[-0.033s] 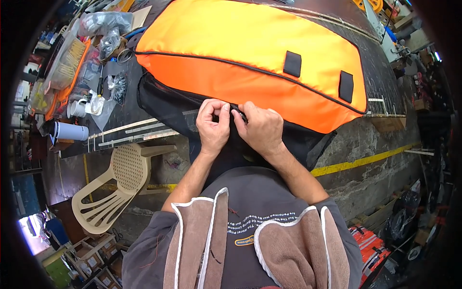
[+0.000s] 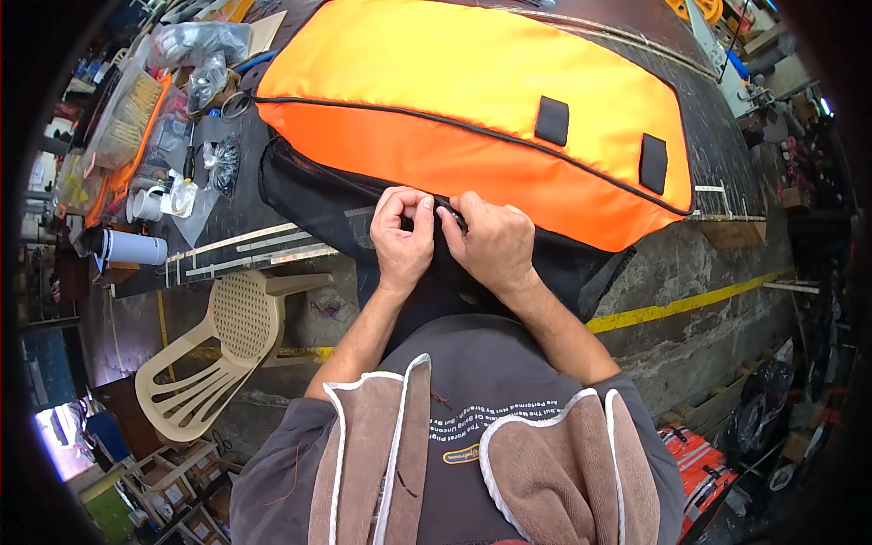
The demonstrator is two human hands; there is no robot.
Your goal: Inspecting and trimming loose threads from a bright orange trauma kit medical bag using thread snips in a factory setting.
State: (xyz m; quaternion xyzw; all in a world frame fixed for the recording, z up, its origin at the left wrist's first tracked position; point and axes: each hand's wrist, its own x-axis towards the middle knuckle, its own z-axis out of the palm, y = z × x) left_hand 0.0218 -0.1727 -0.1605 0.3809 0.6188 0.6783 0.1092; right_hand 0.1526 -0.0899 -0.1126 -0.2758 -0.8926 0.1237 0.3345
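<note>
A large orange fabric cover [image 2: 472, 82] with black piping and two black strap patches lies across the dark table. Black mesh fabric [image 2: 313, 186] hangs from its near side, over the table edge and toward my lap. My left hand [image 2: 404, 238] is closed, thumb and fingers pinching the mesh's upper edge just below the orange panel. Close beside it, my right hand [image 2: 490, 238] is also closed, gripping the same black edge. A small dark bit shows between the two hands; its exact kind is hidden by my fingers.
To the left stands a beige plastic chair [image 2: 238, 331]. Along the table's left side are a white mug [image 2: 145, 204], a light-coloured cylinder [image 2: 134, 247], a screwdriver [image 2: 190, 163], a clear container [image 2: 132, 123] and plastic bags [image 2: 200, 44]. A yellow line [image 2: 681, 304] marks the floor at right.
</note>
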